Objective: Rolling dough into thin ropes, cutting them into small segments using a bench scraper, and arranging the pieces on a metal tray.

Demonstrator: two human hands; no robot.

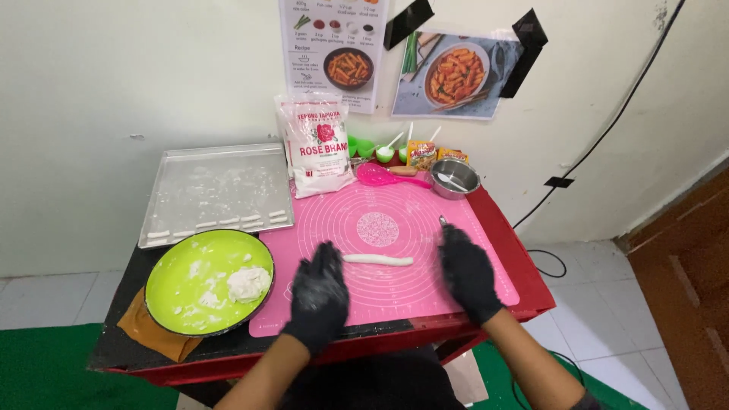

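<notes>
Both of my gloved hands rest flat on the pink mat [425,288], palms down and fingers spread, gripping nothing. My left hand [319,296] lies just beside the left end of a thin white dough roll [377,260]; whether the fingertips touch it, I cannot tell. My right hand [468,273] sits near the roll's right end, a little apart from it. That roll lies crosswise in the middle of the mat, between my two hands.

Left of the mat stands a green plate [182,262] with a lump of dough [248,283] and floury smears on it. Behind the plate is a metal tray [216,182] holding a row of short cut dough pieces [220,222] along its near edge. At the back of the red tabletop [531,281] stand a white flour bag [317,144], a pink spoon [383,178] and a small steel bowl [454,177].
</notes>
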